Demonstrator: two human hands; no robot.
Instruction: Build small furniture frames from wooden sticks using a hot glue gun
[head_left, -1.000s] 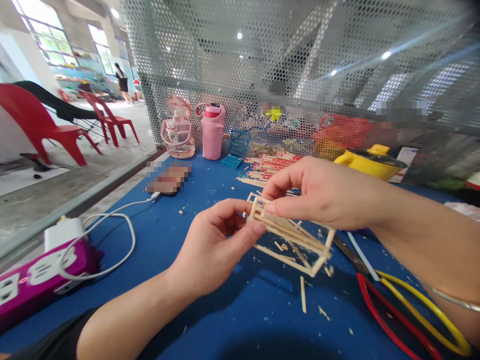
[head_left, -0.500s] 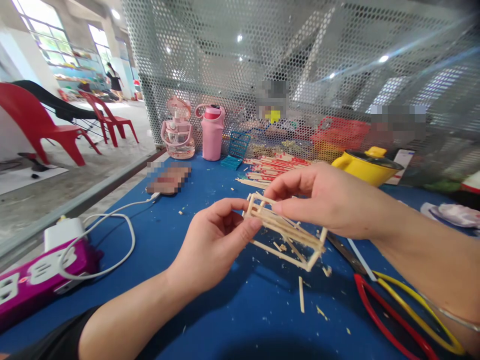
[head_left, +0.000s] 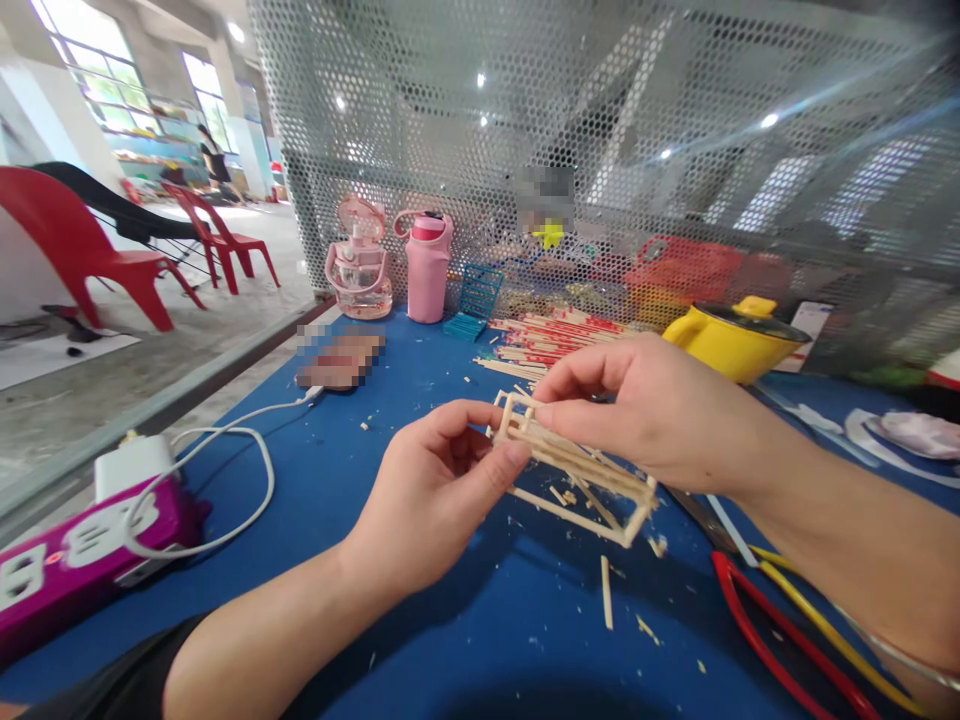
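The left hand (head_left: 442,490) holds one end of a small wooden frame (head_left: 592,467), and the right hand (head_left: 637,420) pinches its upper part. On the blue table (head_left: 435,650), scissors (head_left: 724,568) lie under the right forearm; behind are many sticks (head_left: 559,338).

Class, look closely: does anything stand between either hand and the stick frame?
Nothing visible does: the left hand holds the stick frame by its left end, and the right hand pinches it from above. The scissors lie to the right and the stick pile lies beyond, neither coming between.
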